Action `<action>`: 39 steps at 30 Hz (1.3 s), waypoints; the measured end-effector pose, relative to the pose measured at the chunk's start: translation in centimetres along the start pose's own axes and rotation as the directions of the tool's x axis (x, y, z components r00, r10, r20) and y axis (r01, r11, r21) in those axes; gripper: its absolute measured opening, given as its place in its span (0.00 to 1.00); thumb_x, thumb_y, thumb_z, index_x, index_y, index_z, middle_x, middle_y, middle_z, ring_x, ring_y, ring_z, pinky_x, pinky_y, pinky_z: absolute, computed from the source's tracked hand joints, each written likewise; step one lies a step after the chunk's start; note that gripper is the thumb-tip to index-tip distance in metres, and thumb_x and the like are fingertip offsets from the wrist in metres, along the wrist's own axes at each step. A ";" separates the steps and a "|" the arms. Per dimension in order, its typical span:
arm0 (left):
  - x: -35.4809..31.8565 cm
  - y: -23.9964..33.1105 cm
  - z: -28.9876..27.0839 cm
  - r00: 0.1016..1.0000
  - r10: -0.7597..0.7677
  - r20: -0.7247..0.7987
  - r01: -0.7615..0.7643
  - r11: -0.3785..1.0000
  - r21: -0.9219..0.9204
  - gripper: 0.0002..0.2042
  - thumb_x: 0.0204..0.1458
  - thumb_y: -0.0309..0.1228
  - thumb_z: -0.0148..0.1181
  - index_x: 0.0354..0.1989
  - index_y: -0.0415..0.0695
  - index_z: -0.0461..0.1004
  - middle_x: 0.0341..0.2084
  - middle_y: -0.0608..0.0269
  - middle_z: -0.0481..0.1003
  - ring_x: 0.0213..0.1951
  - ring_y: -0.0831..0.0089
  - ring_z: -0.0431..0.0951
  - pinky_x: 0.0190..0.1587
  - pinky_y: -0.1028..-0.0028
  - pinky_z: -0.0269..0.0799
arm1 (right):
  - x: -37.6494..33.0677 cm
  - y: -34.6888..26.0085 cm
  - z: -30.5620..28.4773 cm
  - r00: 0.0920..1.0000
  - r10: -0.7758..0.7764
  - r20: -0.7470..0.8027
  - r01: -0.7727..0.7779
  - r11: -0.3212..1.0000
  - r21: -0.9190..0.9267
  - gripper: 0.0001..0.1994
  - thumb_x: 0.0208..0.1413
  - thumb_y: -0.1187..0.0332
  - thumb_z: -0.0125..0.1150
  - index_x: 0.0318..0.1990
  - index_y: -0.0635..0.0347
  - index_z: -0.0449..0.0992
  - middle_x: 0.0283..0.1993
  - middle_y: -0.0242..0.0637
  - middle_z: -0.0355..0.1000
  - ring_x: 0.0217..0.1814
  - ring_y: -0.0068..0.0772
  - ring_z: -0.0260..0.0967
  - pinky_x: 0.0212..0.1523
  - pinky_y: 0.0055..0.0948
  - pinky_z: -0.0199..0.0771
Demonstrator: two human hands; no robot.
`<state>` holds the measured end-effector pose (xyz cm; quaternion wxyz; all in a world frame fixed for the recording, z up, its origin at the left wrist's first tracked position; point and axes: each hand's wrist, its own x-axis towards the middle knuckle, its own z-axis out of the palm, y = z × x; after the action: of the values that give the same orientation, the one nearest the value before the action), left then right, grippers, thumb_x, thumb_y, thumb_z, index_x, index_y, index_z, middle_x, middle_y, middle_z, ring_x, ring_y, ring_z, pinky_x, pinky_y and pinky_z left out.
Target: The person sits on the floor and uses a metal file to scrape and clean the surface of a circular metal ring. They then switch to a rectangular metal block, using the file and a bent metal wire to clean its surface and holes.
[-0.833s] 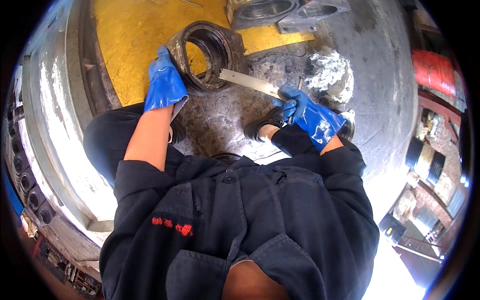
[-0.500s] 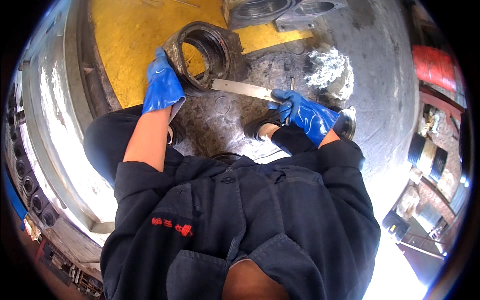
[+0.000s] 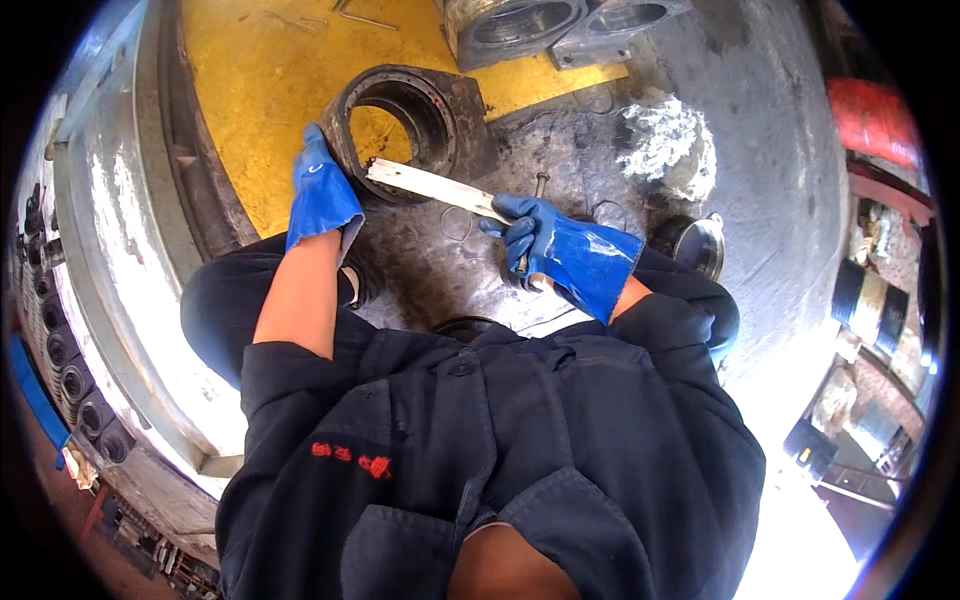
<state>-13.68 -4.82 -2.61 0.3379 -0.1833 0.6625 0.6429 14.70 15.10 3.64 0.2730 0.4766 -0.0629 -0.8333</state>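
Where the grey floor (image 3: 755, 150) spreads around the person, it is stained and scuffed; a yellow area (image 3: 255, 90) covers its far left part, and a ragged white patch (image 3: 670, 150) marks it to the right; a pale, scraped metal structure (image 3: 125, 230) runs along the left, with dark round parts (image 3: 75, 380) lined up beyond it; a red cylinder (image 3: 872, 122) shows at the right edge of the room, and glare whitens the lower right.

There is one thick metal ring housing (image 3: 460, 125) before the person, partly over the yellow; two bored metal blocks (image 3: 515, 28) sit side by side beyond it; one round metal cup (image 3: 690, 245) is near the right knee. Two hands wear blue gloves; the left hand (image 3: 322, 190) lies against the housing's left outer wall, its fingers close together, though I cannot tell whether they grip; the right hand (image 3: 535, 235) has its fingers clamped on one flat pale strip (image 3: 430, 185), and one slim metal rod (image 3: 542, 184) protrudes past them; the strip's tip overlaps the housing's near rim, contact unclear.
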 end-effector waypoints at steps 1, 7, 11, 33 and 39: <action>-0.5 -0.1 0.4 0.999 0.006 0.045 -0.003 0.999 -0.054 0.29 0.68 0.55 0.38 0.56 0.40 0.72 0.37 0.50 0.79 0.35 0.59 0.80 0.41 0.62 0.79 | -0.1 0.3 -0.3 0.999 0.011 0.040 -0.013 0.998 0.062 0.21 0.67 0.54 0.54 0.48 0.69 0.72 0.17 0.23 0.67 0.12 0.08 0.56 0.11 0.17 0.56; -1.4 0.2 0.5 0.995 0.049 0.088 -0.043 0.997 -0.068 0.30 0.67 0.56 0.38 0.57 0.39 0.69 0.39 0.50 0.76 0.36 0.58 0.78 0.40 0.58 0.79 | 1.2 1.6 -0.1 0.988 -0.152 -0.029 0.152 0.988 0.004 0.19 0.68 0.55 0.53 0.49 0.64 0.69 0.19 0.24 0.63 0.11 0.10 0.51 0.14 0.18 0.54; -1.3 0.1 0.3 0.990 0.082 0.112 -0.074 0.994 -0.076 0.30 0.67 0.56 0.39 0.56 0.38 0.70 0.43 0.50 0.74 0.38 0.58 0.78 0.40 0.57 0.78 | 1.4 2.1 -0.4 0.984 -0.175 -0.012 0.176 0.984 0.021 0.16 0.68 0.56 0.53 0.46 0.63 0.68 0.22 0.25 0.66 0.09 0.11 0.48 0.12 0.18 0.53; 4.2 -1.2 -0.7 0.998 0.047 -0.034 -0.047 0.999 -0.005 0.30 0.66 0.58 0.35 0.59 0.45 0.67 0.43 0.47 0.74 0.39 0.53 0.76 0.43 0.53 0.78 | 6.0 2.4 -1.9 0.971 -0.163 0.174 0.135 0.978 0.162 0.14 0.68 0.58 0.54 0.55 0.51 0.68 0.44 0.40 0.75 0.13 0.08 0.54 0.13 0.17 0.55; 5.0 -0.9 -1.0 0.995 0.040 -0.090 -0.031 0.994 0.103 0.30 0.66 0.58 0.34 0.59 0.44 0.66 0.42 0.46 0.76 0.36 0.50 0.77 0.40 0.49 0.78 | 7.8 4.9 -3.4 0.956 -0.168 0.239 0.130 0.977 0.167 0.17 0.68 0.57 0.55 0.59 0.52 0.66 0.44 0.43 0.75 0.13 0.08 0.55 0.15 0.17 0.57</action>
<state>-16.81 -4.93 -6.67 0.3043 -0.1837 0.7123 0.6052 16.37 7.50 -2.34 0.1627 0.3896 -0.1232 -0.8981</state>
